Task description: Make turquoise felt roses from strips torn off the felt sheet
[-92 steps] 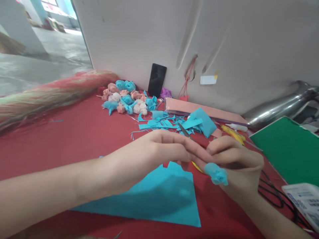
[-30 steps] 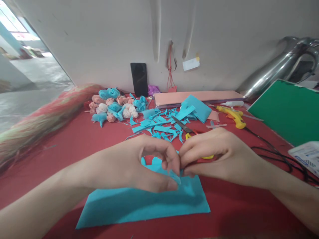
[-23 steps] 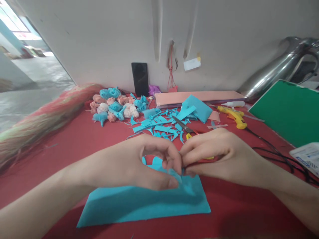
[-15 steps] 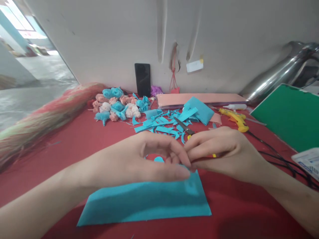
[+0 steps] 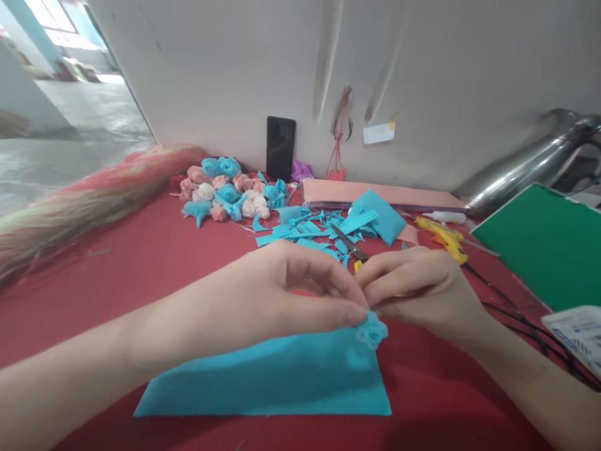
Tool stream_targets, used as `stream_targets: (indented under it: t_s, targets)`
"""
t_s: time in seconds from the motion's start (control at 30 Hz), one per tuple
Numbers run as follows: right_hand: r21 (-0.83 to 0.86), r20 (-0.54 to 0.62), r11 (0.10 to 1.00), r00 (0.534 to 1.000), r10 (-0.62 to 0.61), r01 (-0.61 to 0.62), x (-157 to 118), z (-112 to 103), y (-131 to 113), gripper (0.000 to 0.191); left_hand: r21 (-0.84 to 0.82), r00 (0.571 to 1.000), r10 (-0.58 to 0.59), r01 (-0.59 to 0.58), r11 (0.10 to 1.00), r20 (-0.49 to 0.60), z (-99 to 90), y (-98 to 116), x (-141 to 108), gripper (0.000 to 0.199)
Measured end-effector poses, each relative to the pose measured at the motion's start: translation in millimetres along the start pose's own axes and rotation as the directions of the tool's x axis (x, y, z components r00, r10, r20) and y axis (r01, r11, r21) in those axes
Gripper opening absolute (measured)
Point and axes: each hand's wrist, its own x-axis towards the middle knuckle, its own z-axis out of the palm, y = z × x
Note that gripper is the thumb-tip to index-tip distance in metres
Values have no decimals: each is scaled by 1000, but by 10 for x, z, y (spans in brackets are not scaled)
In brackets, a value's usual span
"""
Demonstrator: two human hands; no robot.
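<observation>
A small blue paper flower (image 5: 372,331) shows at the fingertips where my two hands meet. My left hand (image 5: 300,291) pinches its edge between thumb and fingers. My right hand (image 5: 416,285) is closed behind the flower, its fingertips pressed together against the left ones; part of its grip is hidden. Beneath the hands, a blue paper sheet (image 5: 272,382) lies on the red table (image 5: 117,275). Scissors (image 5: 347,240) lie just beyond my hands, next to blue paper scraps (image 5: 312,230).
Finished paper flowers (image 5: 228,194) form a pile at the back left. A phone (image 5: 280,149) leans on the wall. At the right are a yellow glue gun (image 5: 444,237) with black cables, a green board (image 5: 544,244) and a metal flask (image 5: 521,163).
The blue flower has come into view at my fingertips. Both hands have shifted slightly right in the picture, and the camera view has moved a little.
</observation>
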Motion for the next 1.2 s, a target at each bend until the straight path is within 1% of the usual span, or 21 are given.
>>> stream_targets:
  t_s: [0.07, 0.23, 0.33, 0.4, 0.5, 0.57, 0.73, 0.97, 1.2]
  targets:
    - [-18, 10, 1000, 1000, -6, 6, 2, 6, 5, 10, 42, 1000, 7, -6, 999, -18, 0, 20, -2, 6]
    - [-29, 28, 1000, 1000, -4, 5, 2, 19, 6, 12, 47, 1000, 28, -27, 999, -3, -18, 14, -9, 4]
    - [6, 21, 1000, 1000, -4, 4, 1, 17, 4, 16, 3, 1000, 13, -13, 1000, 4, -28, 0, 0, 4]
    - [6, 14, 1000, 1000, 1, -1, -2, 11, 5, 15, -10, 1000, -11, 11, 1000, 3, -30, 4, 6, 4]
    - [-2, 19, 1000, 1000, 8, -8, -5, 0, 10, 13, 69, 999, -37, 38, 997, -5, -28, 22, 4, 8]
    - [4, 22, 1000, 1000, 10, -10, -7, -4, 17, 15, 103, 1000, -30, 29, 994, 1, -23, 30, -3, 9]
    - [7, 24, 1000, 1000, 17, -17, -9, -2, 39, 18, 51, 1000, -7, 5, 999, 24, -9, 6, -6, 8]
    - [3, 26, 999, 999, 33, -33, 12, 20, 46, 13, 55, 1000, -20, 19, 998, 23, -22, -13, 26, 12]
    - [18, 28, 997, 997, 73, -73, 4, 41, 73, 7, -54, 998, 0, 3, 999, 60, -4, -46, 32, 9]
